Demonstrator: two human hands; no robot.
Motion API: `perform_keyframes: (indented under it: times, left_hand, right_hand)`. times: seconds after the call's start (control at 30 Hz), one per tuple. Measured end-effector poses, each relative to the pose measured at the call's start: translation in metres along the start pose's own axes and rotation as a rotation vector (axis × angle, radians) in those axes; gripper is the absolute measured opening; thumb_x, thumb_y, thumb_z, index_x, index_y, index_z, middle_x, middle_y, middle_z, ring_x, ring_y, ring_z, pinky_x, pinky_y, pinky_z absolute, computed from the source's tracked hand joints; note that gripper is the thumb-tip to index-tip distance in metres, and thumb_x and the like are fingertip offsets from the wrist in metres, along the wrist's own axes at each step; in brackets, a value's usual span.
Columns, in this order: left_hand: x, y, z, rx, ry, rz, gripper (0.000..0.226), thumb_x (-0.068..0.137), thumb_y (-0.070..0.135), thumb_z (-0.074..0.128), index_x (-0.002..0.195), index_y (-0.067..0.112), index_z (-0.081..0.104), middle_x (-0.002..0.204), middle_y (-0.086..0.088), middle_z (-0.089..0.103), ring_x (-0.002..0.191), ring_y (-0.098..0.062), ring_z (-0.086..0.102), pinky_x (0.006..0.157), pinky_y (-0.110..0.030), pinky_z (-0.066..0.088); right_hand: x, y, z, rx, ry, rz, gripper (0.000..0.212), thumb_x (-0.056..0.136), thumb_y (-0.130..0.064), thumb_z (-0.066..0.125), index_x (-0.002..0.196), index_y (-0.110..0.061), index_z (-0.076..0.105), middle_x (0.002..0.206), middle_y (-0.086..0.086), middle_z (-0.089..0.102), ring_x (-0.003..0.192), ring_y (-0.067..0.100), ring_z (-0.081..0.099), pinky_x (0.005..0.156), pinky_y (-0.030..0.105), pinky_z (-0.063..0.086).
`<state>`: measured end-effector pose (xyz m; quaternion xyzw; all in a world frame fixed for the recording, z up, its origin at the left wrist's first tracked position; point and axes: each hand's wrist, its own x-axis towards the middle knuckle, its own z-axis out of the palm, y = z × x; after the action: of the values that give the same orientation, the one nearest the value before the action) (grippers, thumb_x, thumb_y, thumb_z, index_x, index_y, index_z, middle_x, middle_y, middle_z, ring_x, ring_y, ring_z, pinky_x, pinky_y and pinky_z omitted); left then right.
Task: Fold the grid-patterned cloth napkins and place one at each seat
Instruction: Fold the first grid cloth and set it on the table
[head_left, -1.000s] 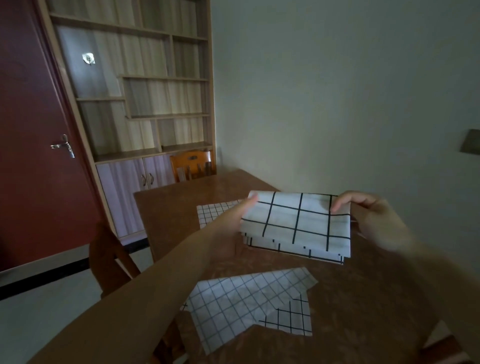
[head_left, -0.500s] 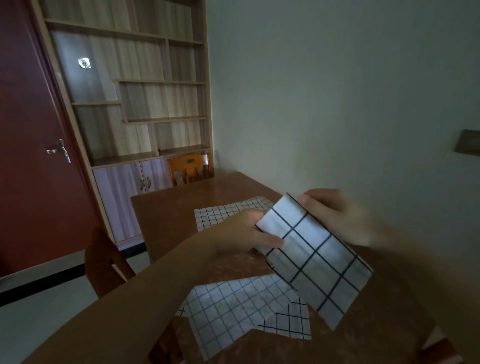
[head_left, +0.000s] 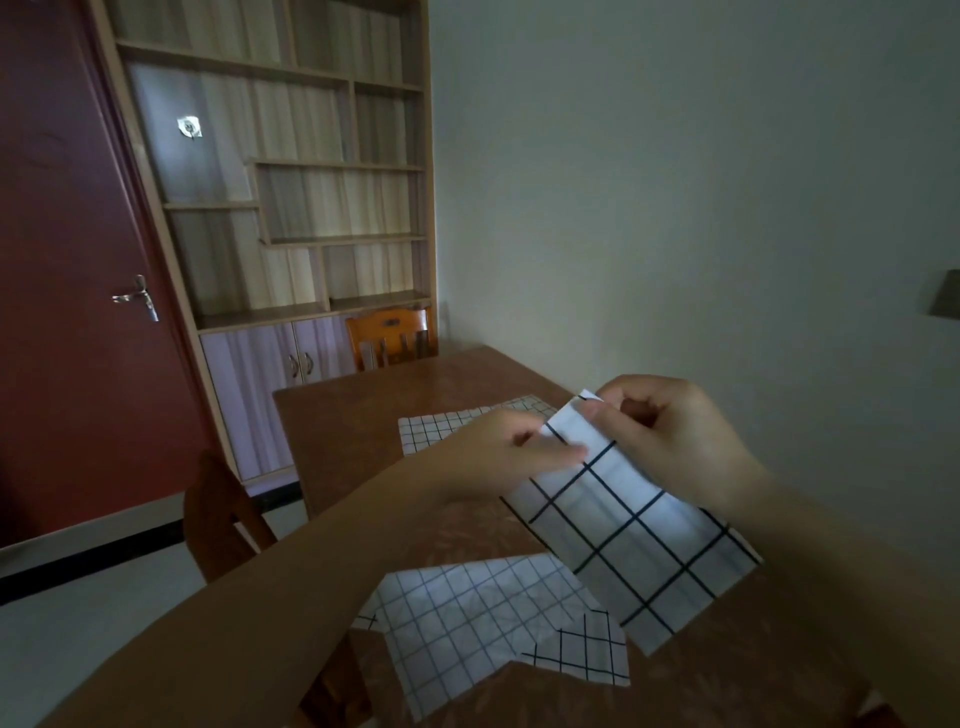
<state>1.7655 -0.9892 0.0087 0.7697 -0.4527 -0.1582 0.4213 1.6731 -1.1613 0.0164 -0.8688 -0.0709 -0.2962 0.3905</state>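
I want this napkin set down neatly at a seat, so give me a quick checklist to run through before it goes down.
1. Both hands on the folded napkin: ok. The left hand holds its far left edge and the right hand pinches the far corner.
2. Fold tidy: cannot tell; only the top face shows.
3. Napkin square to the table edge: not ok; it sits diagonally.
4. Bare table to set it on: ok; free wood lies along the left side.
5. Other napkins out of the way: not ok; the near napkin lies unfolded just under it, and the far napkin lies behind the hands.
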Motion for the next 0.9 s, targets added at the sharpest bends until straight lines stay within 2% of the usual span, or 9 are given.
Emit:
perform_keyframes:
  times: [0.07, 0.17, 0.23, 0.33, 0.4, 0.5, 0.6, 0.73, 0.9]
  left_hand:
    - [0.005, 0.005, 0.005, -0.054, 0.152, 0.083, 0.038, 0.098, 0.031, 0.054, 0.066, 0.011, 0.049, 0.058, -0.001, 0.037, 0.052, -0.012, 0.036, 0.055, -0.028, 0.03]
    - [0.009, 0.002, 0.008, -0.034, 0.292, 0.172, 0.043, 0.1, 0.026, 0.051, 0.061, 0.015, 0.038, 0.056, 0.001, 0.031, 0.051, -0.011, 0.031, 0.055, -0.029, 0.026]
    - [0.007, -0.003, 0.005, -0.002, 0.3, 0.179, 0.044, 0.1, 0.028, 0.051, 0.062, 0.011, 0.038, 0.058, -0.002, 0.03, 0.053, -0.012, 0.031, 0.055, -0.03, 0.027]
    - [0.006, 0.002, 0.004, -0.017, 0.268, 0.166, 0.047, 0.099, 0.035, 0.05, 0.07, -0.002, 0.046, 0.062, -0.004, 0.035, 0.056, -0.014, 0.036, 0.056, -0.029, 0.03]
    - [0.01, 0.009, 0.006, 0.019, 0.338, 0.239, 0.044, 0.099, 0.034, 0.05, 0.071, 0.0, 0.049, 0.061, -0.005, 0.037, 0.056, -0.013, 0.038, 0.055, -0.028, 0.031]
    - [0.017, 0.01, 0.008, 0.077, 0.495, 0.342, 0.038, 0.098, 0.03, 0.051, 0.064, 0.012, 0.048, 0.058, -0.005, 0.04, 0.056, -0.009, 0.04, 0.056, -0.031, 0.033]
    - [0.016, 0.003, 0.005, 0.055, 0.559, 0.34, 0.042, 0.099, 0.023, 0.052, 0.063, 0.006, 0.039, 0.056, -0.003, 0.033, 0.055, -0.009, 0.034, 0.054, -0.031, 0.029]
    - [0.012, 0.002, 0.005, -0.01, 0.615, 0.311, 0.041, 0.1, 0.02, 0.051, 0.063, 0.012, 0.036, 0.055, 0.007, 0.031, 0.053, -0.007, 0.033, 0.052, -0.018, 0.028]
    - [0.009, -0.006, -0.004, -0.046, 0.658, 0.293, 0.043, 0.101, 0.022, 0.049, 0.07, -0.006, 0.041, 0.061, -0.019, 0.036, 0.056, -0.019, 0.036, 0.056, -0.027, 0.031]
  right_hand:
    - [0.002, 0.001, 0.0, -0.007, 0.044, 0.007, 0.026, 0.093, -0.028, 0.061, 0.07, -0.016, 0.067, 0.042, -0.011, 0.044, 0.039, 0.004, 0.034, 0.043, 0.013, 0.028]
    - [-0.001, 0.007, -0.004, -0.178, 0.075, 0.017, 0.043, 0.096, -0.037, 0.05, 0.057, -0.019, 0.053, 0.045, -0.006, 0.046, 0.043, 0.005, 0.041, 0.047, 0.02, 0.032]
    - [-0.006, 0.011, -0.007, -0.28, 0.094, -0.024, 0.05, 0.098, -0.035, 0.046, 0.051, -0.019, 0.04, 0.043, -0.004, 0.041, 0.041, 0.009, 0.039, 0.047, 0.028, 0.033]
    - [-0.01, 0.012, -0.008, -0.37, 0.123, -0.143, 0.048, 0.099, -0.035, 0.046, 0.052, -0.027, 0.036, 0.043, -0.002, 0.041, 0.04, 0.014, 0.04, 0.045, 0.037, 0.039]
    - [-0.009, 0.01, -0.007, -0.416, 0.115, -0.211, 0.046, 0.098, -0.038, 0.045, 0.054, -0.032, 0.034, 0.044, -0.003, 0.042, 0.04, 0.015, 0.043, 0.043, 0.039, 0.04]
    - [-0.01, 0.009, -0.008, -0.408, 0.112, -0.185, 0.046, 0.097, -0.045, 0.042, 0.054, -0.031, 0.034, 0.044, -0.003, 0.04, 0.04, 0.014, 0.041, 0.043, 0.035, 0.039]
    - [-0.017, 0.014, -0.012, -0.389, 0.062, -0.13, 0.055, 0.096, -0.05, 0.043, 0.05, -0.023, 0.032, 0.041, -0.004, 0.032, 0.037, 0.012, 0.032, 0.042, 0.028, 0.029]
    - [-0.026, 0.016, -0.017, -0.216, 0.047, 0.028, 0.058, 0.091, -0.047, 0.052, 0.05, -0.008, 0.041, 0.043, -0.002, 0.033, 0.039, 0.008, 0.032, 0.042, 0.026, 0.031]
    - [-0.033, 0.016, -0.021, -0.134, 0.078, 0.155, 0.057, 0.095, -0.036, 0.054, 0.044, -0.014, 0.037, 0.037, -0.006, 0.031, 0.033, 0.008, 0.029, 0.039, 0.016, 0.027]
